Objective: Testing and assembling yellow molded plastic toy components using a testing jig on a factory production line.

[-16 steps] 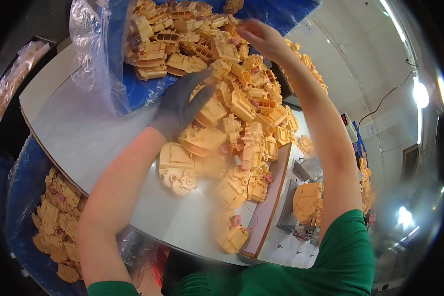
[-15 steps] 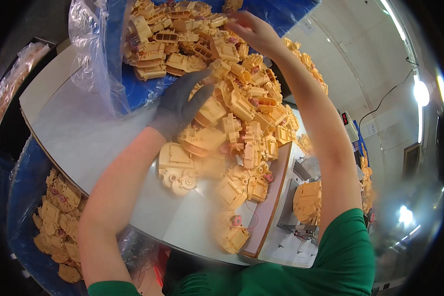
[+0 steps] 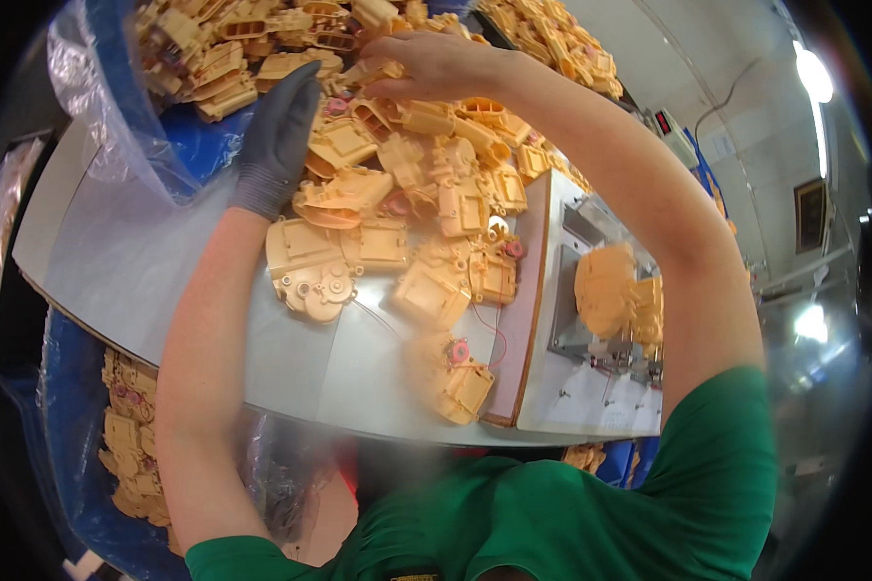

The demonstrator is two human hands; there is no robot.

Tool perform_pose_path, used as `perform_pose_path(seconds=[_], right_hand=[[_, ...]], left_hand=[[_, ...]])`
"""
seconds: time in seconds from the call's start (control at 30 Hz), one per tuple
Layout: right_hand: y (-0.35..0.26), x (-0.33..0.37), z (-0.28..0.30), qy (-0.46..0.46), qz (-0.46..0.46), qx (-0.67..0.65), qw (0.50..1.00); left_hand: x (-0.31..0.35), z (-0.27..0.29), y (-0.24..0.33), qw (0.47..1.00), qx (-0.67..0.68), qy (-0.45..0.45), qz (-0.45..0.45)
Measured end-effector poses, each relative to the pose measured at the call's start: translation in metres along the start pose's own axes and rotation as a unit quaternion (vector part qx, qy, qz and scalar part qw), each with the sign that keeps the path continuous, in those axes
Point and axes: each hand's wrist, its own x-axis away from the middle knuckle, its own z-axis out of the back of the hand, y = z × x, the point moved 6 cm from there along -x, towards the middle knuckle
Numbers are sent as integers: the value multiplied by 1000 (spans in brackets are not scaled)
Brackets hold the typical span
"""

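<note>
My left hand (image 3: 279,140), in a dark grey glove, stands on edge along the left side of a heap of cream-yellow plastic housings (image 3: 344,145). Its fingers are straight and it holds nothing. Across the far part of the heap reaches my bare right hand (image 3: 431,66), fingers and thumb apart over the housings. Nearer me lie a housing with round gear-like bosses (image 3: 315,286), a boxy housing (image 3: 431,290), and one with a pink round part (image 3: 458,351) and a thin wire.
A blue bin lined with clear plastic (image 3: 116,107) holds more housings at the far left. Below the table's left edge stands another blue-lined bin (image 3: 73,407). On the right, a metal fixture (image 3: 591,349) carries a housing (image 3: 606,290) behind a raised wooden edge (image 3: 528,320).
My right hand has come left and nearer over the heap, closer to my left hand. My left fingers now point straight away from me. The whole view has shifted.
</note>
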Motion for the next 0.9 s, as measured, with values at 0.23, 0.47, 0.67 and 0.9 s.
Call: perform_pose_path(seconds=[0.23,0.47,0.67,0.9], right_hand=[[-3,153,131,124,32,37,991],[-38,409,189,108,-368,-61,921],[-128,589,209,359,-405,-79,837],[-158,681,119,532,-424,-235,695]], left_hand=[[3,-4,-38,941,246,13,233],[-8,9,-40,955,192,35,221],[25,34,-10,944,200,17,262],[116,67,135,983,61,105,139]])
